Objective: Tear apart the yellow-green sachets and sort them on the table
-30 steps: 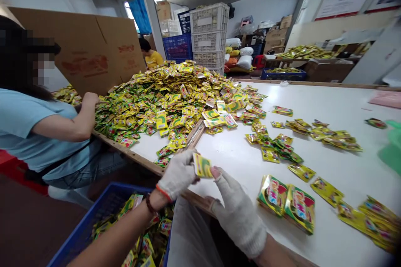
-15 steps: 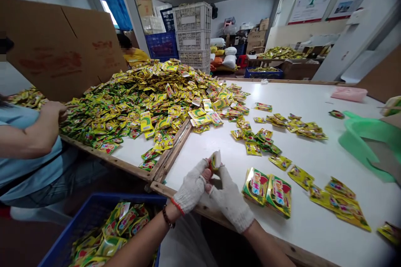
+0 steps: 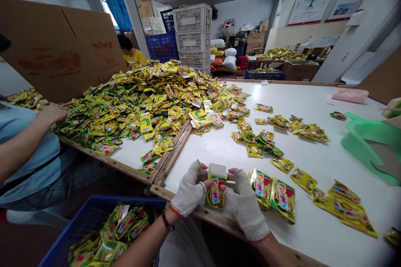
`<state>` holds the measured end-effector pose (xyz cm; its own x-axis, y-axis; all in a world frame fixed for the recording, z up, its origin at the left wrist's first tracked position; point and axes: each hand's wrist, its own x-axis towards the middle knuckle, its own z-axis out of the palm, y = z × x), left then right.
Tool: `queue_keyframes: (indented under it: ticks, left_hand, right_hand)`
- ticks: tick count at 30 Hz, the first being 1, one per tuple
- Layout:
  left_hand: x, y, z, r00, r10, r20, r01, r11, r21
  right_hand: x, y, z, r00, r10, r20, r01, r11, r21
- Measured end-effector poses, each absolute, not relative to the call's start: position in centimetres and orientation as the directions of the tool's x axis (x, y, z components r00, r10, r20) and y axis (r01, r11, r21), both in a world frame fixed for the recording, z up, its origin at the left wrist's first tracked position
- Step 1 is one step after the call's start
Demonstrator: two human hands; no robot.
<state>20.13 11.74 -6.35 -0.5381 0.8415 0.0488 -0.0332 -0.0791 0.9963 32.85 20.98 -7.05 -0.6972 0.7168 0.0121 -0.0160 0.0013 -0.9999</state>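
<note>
In front of me, near the table's wooden edge, a small yellow-green printed carton stands with its white top flap raised. My left hand, in a fingerless white knit glove, grips its left side. From the right, my right hand, gloved likewise, holds the carton with thumb and fingers at its upper edge. Beside my right hand are two similar cartons, one partly overlapped by the glove and another fully showing. Yellow sachets are scattered to the right.
A large heap of sachets and cartons covers the left table, bounded by wooden rails. A blue crate of sachets stands below left. A green plastic scoop lies right. Another person's arm reaches to the heap.
The carton has turned from edge-on to showing its printed front, lowered toward the table edge. My right hand has shifted right and down. The other person's hand moved slightly lower.
</note>
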Motion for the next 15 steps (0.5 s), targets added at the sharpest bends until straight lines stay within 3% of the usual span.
queue_keyframes:
  ticks: [3,7,12,15]
  left_hand:
    - [19.9,11.5,-6.0,-0.459,0.887,0.044,-0.002,-0.050,0.999]
    - [19.4,11.8,-4.6,-0.415,0.903,0.112,0.199,-0.030,0.980]
    - [18.8,12.3,-3.8,-0.405,0.914,0.036,0.065,-0.010,0.998]
    - [18.4,12.3,-4.0,-0.404,0.915,0.015,0.093,0.025,0.995]
  right_hand:
    - [33.3,21.3,-7.2,-0.698,0.713,0.065,0.046,0.136,-0.990]
    - [33.3,21.7,-6.3,-0.678,0.710,0.189,0.115,0.356,-0.927]
    - [32.6,21.7,-5.1,-0.650,0.750,0.127,0.096,0.247,-0.964]
    - [32.6,21.7,-5.0,-0.692,0.699,0.178,0.118,0.354,-0.928]
